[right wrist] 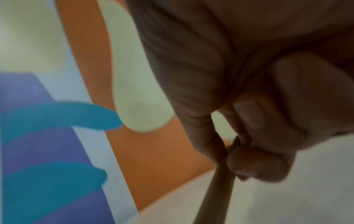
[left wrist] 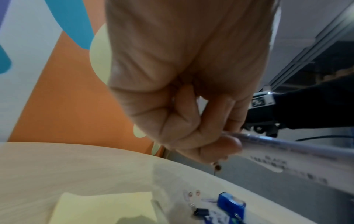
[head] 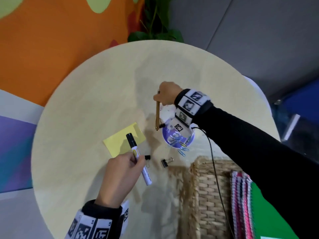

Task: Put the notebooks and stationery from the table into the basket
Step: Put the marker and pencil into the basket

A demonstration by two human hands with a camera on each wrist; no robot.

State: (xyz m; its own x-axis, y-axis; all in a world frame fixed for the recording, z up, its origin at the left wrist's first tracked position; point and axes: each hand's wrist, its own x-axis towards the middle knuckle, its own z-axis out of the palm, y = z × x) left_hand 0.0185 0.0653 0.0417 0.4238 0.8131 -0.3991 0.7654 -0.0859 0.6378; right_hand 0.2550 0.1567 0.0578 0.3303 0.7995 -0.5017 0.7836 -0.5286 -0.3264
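Note:
My left hand (head: 120, 171) grips a white marker with a black cap (head: 137, 155), lifted above the round table (head: 86, 100); the left wrist view shows the marker's barrel (left wrist: 287, 153) pinched by thumb and fingers. My right hand (head: 166, 94) pinches a gold pen (head: 157, 112) that hangs down over the table; the same pen (right wrist: 216, 189) shows in the right wrist view. A yellow sticky-note pad (head: 119, 140), two black binder clips (head: 166, 162) (head: 147, 157) and a round tub of paper clips (head: 177, 137) lie on the table. The wicker basket (head: 207, 195) stands at front right with notebooks (head: 241, 204) inside.
A green notebook (head: 269, 213) lies in the basket under my right sleeve. A wrist-camera cable (head: 215, 169) hangs across the basket. Loose paper clips (head: 183, 150) lie beside the tub. A potted plant (head: 155, 23) stands behind the table's far edge.

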